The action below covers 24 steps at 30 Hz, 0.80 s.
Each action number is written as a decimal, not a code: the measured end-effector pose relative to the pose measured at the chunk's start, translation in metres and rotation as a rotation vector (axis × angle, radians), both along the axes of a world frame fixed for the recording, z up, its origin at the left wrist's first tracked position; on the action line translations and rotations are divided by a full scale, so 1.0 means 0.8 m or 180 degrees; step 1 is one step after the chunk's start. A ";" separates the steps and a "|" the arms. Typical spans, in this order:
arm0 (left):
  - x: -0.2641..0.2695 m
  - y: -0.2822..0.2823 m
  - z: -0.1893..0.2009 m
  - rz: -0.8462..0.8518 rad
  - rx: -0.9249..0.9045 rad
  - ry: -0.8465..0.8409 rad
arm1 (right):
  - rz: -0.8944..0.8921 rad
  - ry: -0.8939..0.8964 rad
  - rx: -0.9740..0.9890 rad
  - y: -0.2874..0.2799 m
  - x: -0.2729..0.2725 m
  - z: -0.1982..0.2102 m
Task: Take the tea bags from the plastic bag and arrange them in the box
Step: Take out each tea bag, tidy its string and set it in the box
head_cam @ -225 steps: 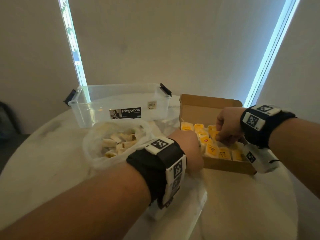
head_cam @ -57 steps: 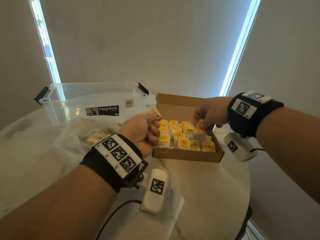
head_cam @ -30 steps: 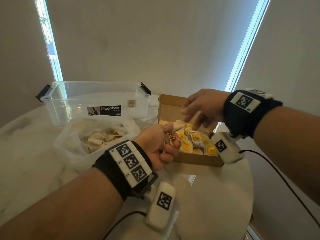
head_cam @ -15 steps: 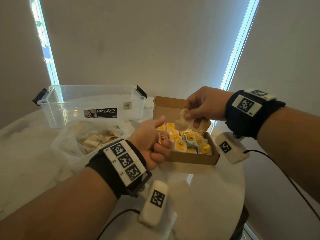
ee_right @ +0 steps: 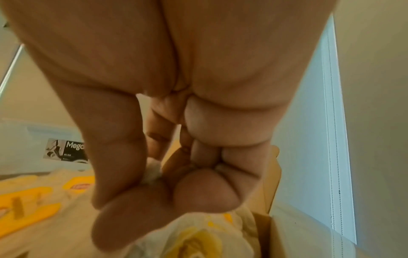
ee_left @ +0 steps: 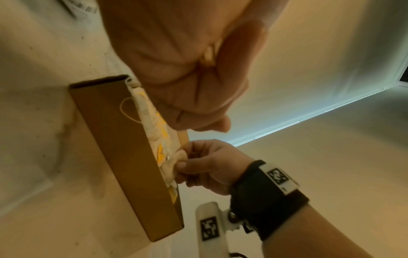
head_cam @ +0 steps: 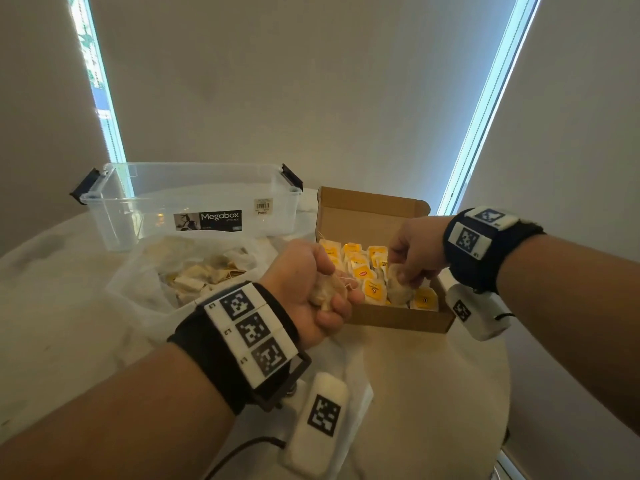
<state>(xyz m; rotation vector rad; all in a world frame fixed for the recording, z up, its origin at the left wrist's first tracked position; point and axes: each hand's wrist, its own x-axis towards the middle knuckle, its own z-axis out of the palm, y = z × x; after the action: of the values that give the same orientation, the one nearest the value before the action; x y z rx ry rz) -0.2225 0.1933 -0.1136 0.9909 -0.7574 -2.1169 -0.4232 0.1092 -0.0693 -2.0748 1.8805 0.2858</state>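
A brown cardboard box (head_cam: 398, 317) on the round table holds rows of tea bags with yellow tags (head_cam: 374, 289). My right hand (head_cam: 412, 258) reaches down into the box near its front right and pinches a pale tea bag (head_cam: 398, 289) among the rows; the same hand (ee_left: 209, 164) shows in the left wrist view at the box (ee_left: 123, 148) rim. My left hand (head_cam: 311, 289) hovers at the box's left front corner, its fingers curled round a small bunch of tea bags (head_cam: 327, 289). The clear plastic bag (head_cam: 166, 271) with several more tea bags lies left of the box.
A clear plastic Megabox tub (head_cam: 194, 206) stands at the back left, behind the plastic bag. The table's (head_cam: 433, 393) curved edge runs close by on the right. Bare tabletop lies in front of the box.
My right hand has gone from above the box's back down into the box with the tea bag it took from my left hand. The left hand stays by the box with its bunch.
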 end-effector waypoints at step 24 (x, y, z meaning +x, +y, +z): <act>-0.022 -0.002 -0.004 0.0142 -0.0409 0.0012 | 0.0429 -0.0942 -0.0444 0.060 0.048 0.036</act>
<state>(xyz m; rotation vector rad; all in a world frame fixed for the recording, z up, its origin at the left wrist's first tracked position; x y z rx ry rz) -0.2397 0.1921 -0.1165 0.9264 -0.8504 -2.0049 -0.3851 0.1571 -0.0404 -2.1976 1.6302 -0.1209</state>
